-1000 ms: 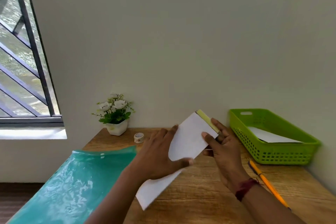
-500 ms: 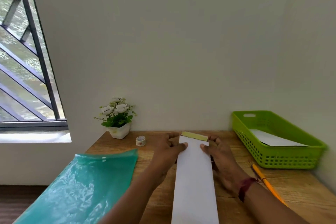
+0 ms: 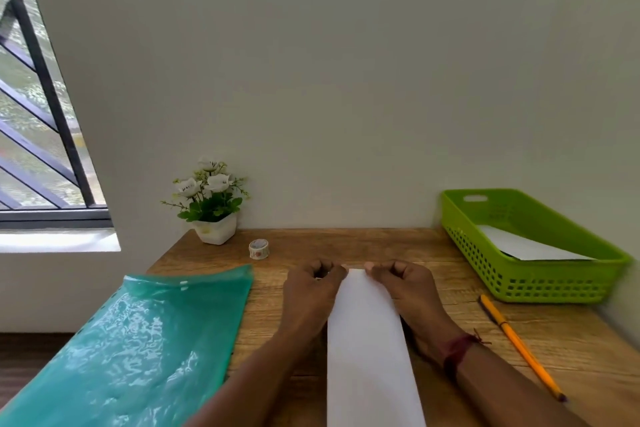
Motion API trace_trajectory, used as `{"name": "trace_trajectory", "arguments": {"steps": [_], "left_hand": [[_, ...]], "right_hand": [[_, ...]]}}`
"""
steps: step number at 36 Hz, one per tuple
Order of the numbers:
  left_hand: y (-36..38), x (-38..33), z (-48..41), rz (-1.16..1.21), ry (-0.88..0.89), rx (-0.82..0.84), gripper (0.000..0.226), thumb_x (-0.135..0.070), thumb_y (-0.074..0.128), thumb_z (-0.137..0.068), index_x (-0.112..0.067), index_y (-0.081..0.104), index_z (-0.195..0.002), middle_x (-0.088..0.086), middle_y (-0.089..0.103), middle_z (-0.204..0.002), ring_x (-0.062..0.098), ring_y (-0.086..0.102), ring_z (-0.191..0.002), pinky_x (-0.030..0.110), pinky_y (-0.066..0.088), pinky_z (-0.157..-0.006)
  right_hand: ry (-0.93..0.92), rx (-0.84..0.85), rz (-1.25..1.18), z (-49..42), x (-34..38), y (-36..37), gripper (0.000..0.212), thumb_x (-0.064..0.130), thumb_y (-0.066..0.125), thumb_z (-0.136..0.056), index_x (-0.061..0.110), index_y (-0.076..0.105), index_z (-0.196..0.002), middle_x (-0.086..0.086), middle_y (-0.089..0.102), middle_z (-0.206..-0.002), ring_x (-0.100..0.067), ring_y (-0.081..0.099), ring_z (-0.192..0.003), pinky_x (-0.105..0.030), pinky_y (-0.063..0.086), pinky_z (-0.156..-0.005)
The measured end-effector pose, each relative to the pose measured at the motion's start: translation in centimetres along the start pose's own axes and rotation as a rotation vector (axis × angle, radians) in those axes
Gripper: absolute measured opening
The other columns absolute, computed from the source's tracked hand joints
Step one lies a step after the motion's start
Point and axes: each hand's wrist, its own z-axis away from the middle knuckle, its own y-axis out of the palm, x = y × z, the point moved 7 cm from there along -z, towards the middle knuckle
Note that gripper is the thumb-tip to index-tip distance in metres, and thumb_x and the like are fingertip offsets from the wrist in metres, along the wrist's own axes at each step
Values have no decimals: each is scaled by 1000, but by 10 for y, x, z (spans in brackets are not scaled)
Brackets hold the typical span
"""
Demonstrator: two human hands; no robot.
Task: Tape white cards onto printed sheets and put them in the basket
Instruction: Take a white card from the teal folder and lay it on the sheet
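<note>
A long white sheet [image 3: 372, 350] lies flat on the wooden table [image 3: 346, 246], running from the near edge toward the wall. My left hand [image 3: 310, 291] and my right hand [image 3: 403, 284] sit at its far end, one on each side, fingers curled, with fingertips pressing on the two far corners. The yellow-green strip seen earlier at that end is hidden. A small roll of patterned tape [image 3: 258, 248] stands behind my left hand. The green basket [image 3: 554, 282] at the right holds a white sheet [image 3: 526, 248].
A teal plastic folder [image 3: 138, 347] lies at the left, overhanging the table edge. A white pot of flowers [image 3: 211, 204] stands at the back left by the wall. An orange pencil [image 3: 519, 345] lies in front of the basket.
The sheet, held tilted in the air a second ago, now lies flat on the table. Both hands moved to its far end; the yellow-green strip is no longer visible.
</note>
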Motion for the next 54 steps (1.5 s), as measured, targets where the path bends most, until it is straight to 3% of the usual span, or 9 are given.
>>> {"name": "trace_trajectory", "arguments": {"steps": [4, 8, 15, 23, 31, 34, 40, 46, 54], "left_hand": [[0, -1, 2, -16, 25, 14, 10, -27, 80, -80, -21, 72, -84, -1, 71, -77, 9, 67, -70, 19, 50, -55], [4, 11, 5, 118, -139, 84, 37, -20, 86, -74, -20, 62, -102, 11, 70, -94, 26, 71, -82, 43, 61, -70], [15, 19, 15, 352, -412, 249, 27, -14, 76, -83, 3, 69, -104, 19, 74, -94, 36, 72, -90, 50, 58, -84], [2, 20, 11, 334, -413, 121, 26, -14, 72, -80, -2, 66, -103, 19, 73, -96, 37, 69, -94, 50, 58, -79], [-27, 15, 5, 473, -425, -73, 30, -14, 72, -78, -4, 60, -104, 22, 70, -96, 37, 70, -83, 45, 59, -65], [-44, 11, 1, 547, -400, -197, 19, -9, 71, -81, -3, 61, -96, 17, 69, -89, 28, 65, -71, 35, 56, -57], [-78, 12, -10, 589, -337, -417, 11, -14, 72, -84, -12, 64, -92, 14, 70, -96, 30, 69, -87, 43, 60, -73], [-89, 4, -14, 607, -272, -437, 8, -14, 69, -88, -13, 62, -84, 10, 68, -91, 24, 65, -81, 40, 56, -76], [-90, -16, -24, 447, -94, -254, 9, -12, 64, -92, -5, 65, -88, 10, 67, -93, 26, 65, -91, 41, 59, -80]], "right_hand": [[-11, -77, 77, 0, 0, -4, 7, 17, 80, -78, 14, 73, -77, -1, 74, -84, -21, 70, -88, -38, 57, -77], [-4, -88, 111, 2, 1, -4, 25, 21, 85, -72, 16, 67, -89, -6, 72, -92, -24, 70, -87, -40, 59, -73], [-31, -85, 181, 1, 5, -4, 14, 12, 70, -86, 25, 66, -93, -8, 70, -100, -26, 67, -89, -41, 56, -80], [54, -46, 27, 11, 4, -2, 19, 11, 51, -97, 25, 62, -105, -9, 67, -104, -19, 62, -74, -29, 49, -60], [155, 141, 78, 25, 9, 9, 24, 22, 60, -92, 30, 55, -114, -6, 73, -81, -21, 64, -64, -30, 47, -54], [203, 288, 140, 36, 11, 21, 26, 28, 67, -89, 25, 60, -114, -4, 75, -96, -21, 71, -79, -30, 52, -61], [304, 529, 233, 49, 12, 28, 49, 23, 84, -73, 15, 64, -117, -11, 74, -105, -32, 71, -96, -47, 57, -86], [169, 585, 451, 48, 30, 22, 41, 23, 85, -73, 15, 69, -110, -5, 76, -100, -26, 73, -92, -44, 58, -85], [-133, 362, 811, 23, 55, -10, 32, 40, 84, -71, 20, 70, -92, 3, 73, -88, -9, 69, -76, -37, 55, -73]]}}
